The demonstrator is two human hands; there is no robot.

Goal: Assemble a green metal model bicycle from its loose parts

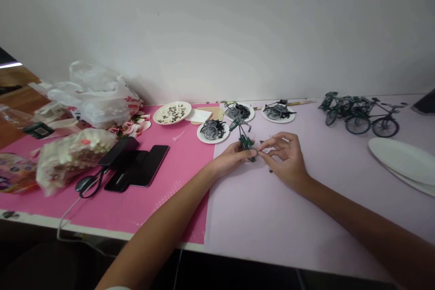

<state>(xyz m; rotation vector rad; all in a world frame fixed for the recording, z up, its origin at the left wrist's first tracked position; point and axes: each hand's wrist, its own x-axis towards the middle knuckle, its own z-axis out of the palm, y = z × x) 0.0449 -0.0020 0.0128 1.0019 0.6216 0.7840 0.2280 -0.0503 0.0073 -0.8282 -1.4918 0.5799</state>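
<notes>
My left hand (234, 157) is closed around a dark green model bicycle frame (244, 138), held upright over the pale lilac part of the table. Thumb and forefinger of my right hand (283, 156) pinch together right beside the frame; whatever small part sits between them is too small to make out. A few tiny dark pieces (271, 171) lie on the table by my right fingers. Just beyond my hands stand small white plates, one with spoked wheels (212, 131), another with dark parts (238, 112), a third with more wheels (278, 111).
Several assembled model bicycles (360, 115) stand at the right, behind stacked white plates (404, 161). On the pink side lie phones (149, 166), a black box (118, 152), plastic bags (98, 97) and a bowl of small bits (172, 113). A wall (217, 31) rises behind.
</notes>
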